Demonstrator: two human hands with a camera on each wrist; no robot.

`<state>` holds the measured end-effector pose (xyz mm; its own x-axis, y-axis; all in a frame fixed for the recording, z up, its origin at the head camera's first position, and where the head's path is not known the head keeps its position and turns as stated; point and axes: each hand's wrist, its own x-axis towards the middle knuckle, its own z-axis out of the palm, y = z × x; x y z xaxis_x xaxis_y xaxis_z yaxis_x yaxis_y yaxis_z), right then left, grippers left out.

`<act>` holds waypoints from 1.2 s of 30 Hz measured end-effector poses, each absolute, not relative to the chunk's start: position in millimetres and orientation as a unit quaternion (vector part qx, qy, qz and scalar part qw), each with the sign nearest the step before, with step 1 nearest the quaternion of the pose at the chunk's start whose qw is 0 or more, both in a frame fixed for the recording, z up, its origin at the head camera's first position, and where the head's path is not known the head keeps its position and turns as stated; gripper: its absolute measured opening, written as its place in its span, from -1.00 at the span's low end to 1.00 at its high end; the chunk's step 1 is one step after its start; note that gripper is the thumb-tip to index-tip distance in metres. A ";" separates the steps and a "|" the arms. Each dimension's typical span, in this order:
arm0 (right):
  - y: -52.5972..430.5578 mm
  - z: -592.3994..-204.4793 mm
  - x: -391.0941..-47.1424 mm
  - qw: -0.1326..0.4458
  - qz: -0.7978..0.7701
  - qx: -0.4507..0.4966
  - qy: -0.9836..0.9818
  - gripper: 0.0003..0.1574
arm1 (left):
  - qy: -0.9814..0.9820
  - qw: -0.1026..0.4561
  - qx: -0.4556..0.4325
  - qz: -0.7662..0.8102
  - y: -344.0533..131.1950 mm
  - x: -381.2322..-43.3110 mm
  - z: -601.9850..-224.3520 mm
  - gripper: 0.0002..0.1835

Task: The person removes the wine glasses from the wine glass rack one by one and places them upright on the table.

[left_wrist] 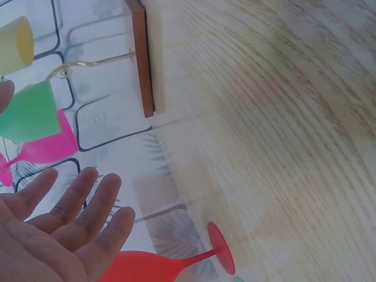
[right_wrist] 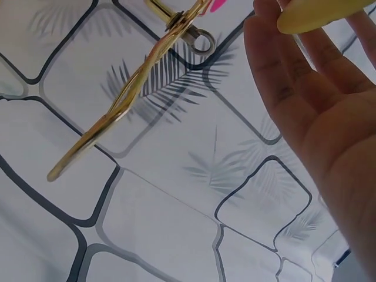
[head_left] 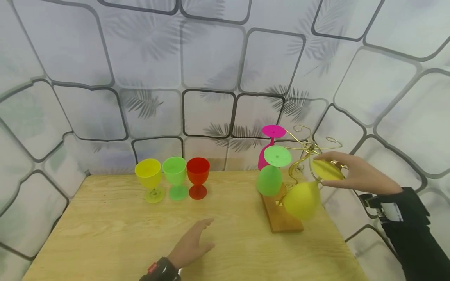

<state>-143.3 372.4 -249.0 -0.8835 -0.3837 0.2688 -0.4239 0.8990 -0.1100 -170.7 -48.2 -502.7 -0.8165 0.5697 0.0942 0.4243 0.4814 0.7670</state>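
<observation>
At the right, my right hand holds the base of an upside-down yellow plastic goblet, thumb on one side and fingers on the other. The goblet is at a gold wire rack on a wooden base. In the right wrist view, fingers lie along the yellow base's edge. Upside down on the rack's left hang a green goblet and a pink goblet. My left hand is over the table's front, fingers extended, holding nothing.
A yellow goblet, a light green goblet and a red goblet stand upright in a row at the back of the wooden table. A patterned wall borders the table behind and at the sides.
</observation>
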 end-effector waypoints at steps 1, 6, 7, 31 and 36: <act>371.6 -248.0 -145.4 0.123 0.082 0.213 -0.966 -0.25 | 0.856 0.089 0.289 0.419 -48.1 -170.9 -502.3 -0.31; 373.4 -244.1 -154.8 0.114 0.099 0.198 -0.969 -0.28 | 0.861 0.090 0.287 0.410 -47.2 -171.5 -496.7 -0.25; 375.3 -243.8 -156.4 0.111 0.100 0.190 -0.970 -0.28 | 0.862 0.084 0.291 0.406 -47.1 -171.4 -494.5 -0.25; 362.7 -306.9 -61.4 0.192 0.095 0.161 -0.963 -0.05 | 0.863 0.035 0.333 0.379 -52.3 -179.7 -472.1 -0.22; 317.0 -323.8 -74.1 0.169 0.118 0.225 -0.952 -0.17 | 0.867 0.065 0.304 0.388 -56.7 -188.1 -479.8 -0.20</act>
<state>-74.1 317.0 -323.8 -0.8415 -0.3895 0.3745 -0.4694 0.8703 -0.1496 -188.1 -56.7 -479.8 -0.8065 0.5780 0.1243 0.4776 0.5131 0.7131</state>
